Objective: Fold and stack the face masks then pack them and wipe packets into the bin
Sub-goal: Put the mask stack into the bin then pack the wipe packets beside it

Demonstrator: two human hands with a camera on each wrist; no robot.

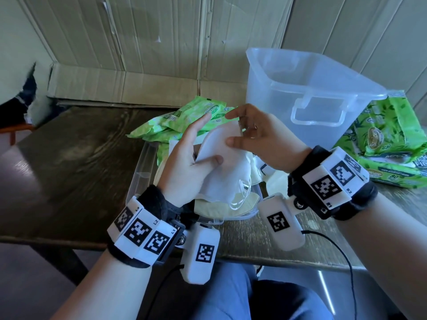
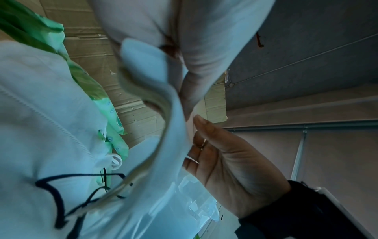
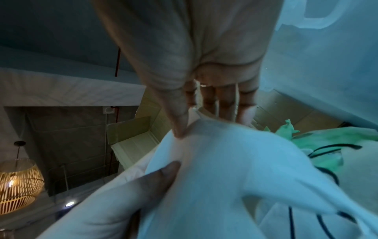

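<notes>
Both hands hold one white face mask (image 1: pixel 221 148) above a clear lid (image 1: pixel 143 162) that bears several more masks (image 1: pixel 219 206). My left hand (image 1: pixel 196 155) grips the mask's left part, thumb pressed on its front. My right hand (image 1: pixel 249 132) pinches its right edge between thumb and fingers. The same mask (image 3: pixel 235 161) fills the right wrist view, pinched by the right thumb. In the left wrist view the mask (image 2: pixel 163 113) runs edge-on between both hands. Green wipe packets (image 1: pixel 198 116) lie just behind the hands. The clear bin (image 1: pixel 307 95) stands to the right, with nothing visible in it.
A large green wipe pack (image 1: pixel 388 137) lies right of the bin. The dark wooden table (image 1: pixel 69 153) stretches to the left. Cardboard panels (image 1: pixel 138 84) wall off the back. Cables hang from the wrist units near the table's front edge.
</notes>
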